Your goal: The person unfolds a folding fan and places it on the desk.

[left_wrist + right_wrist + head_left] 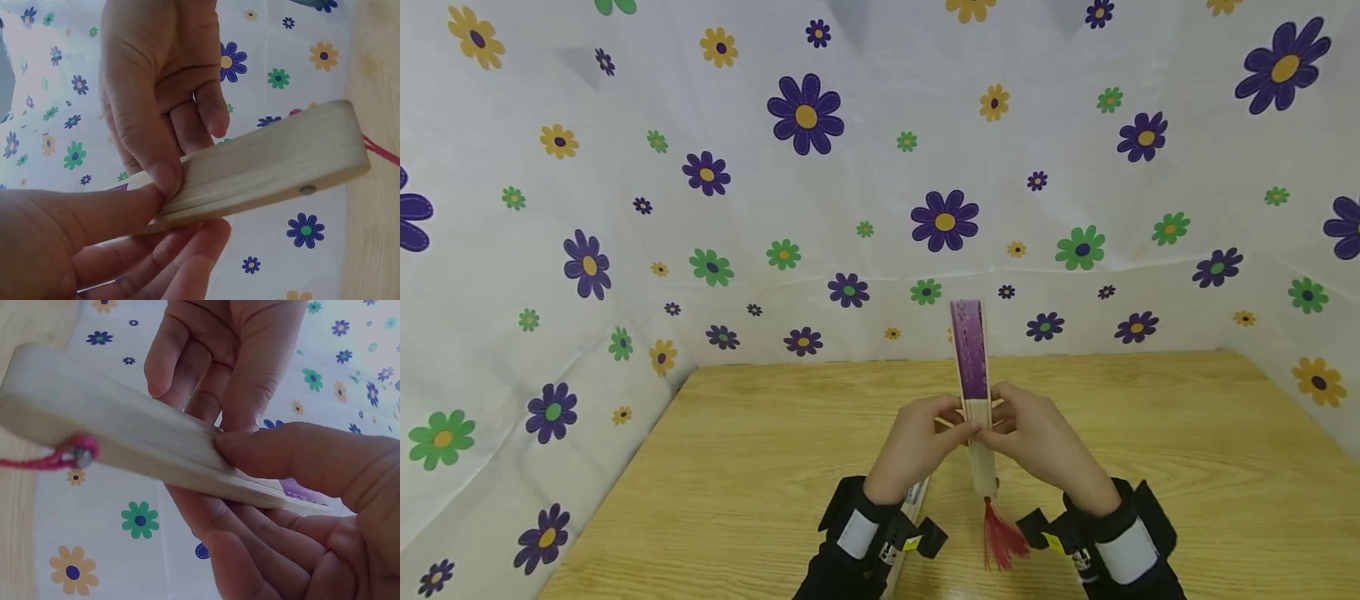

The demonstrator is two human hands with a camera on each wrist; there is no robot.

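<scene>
A folded hand fan (pixel 972 350) stands upright over the table, its upper part purple and its lower ribs pale wood. My left hand (pixel 921 442) pinches it from the left, thumb in front and fingers behind. From the other side my right hand (pixel 1037 429) holds it the same way, and the two thumbs meet near the middle of the ribs. A red tassel (pixel 1002 537) hangs from the fan's bottom end. The right wrist view shows its red cord (pixel 81 452) looped at a metal rivet; the left wrist view shows the rivet (pixel 307 189) on the opposite edge.
Another pale, slat-like thing (pixel 916 496) lies on the wooden table (pixel 760 467), partly hidden under my left wrist. A white cloth (pixel 865 183) printed with flowers stands behind the table and along both sides.
</scene>
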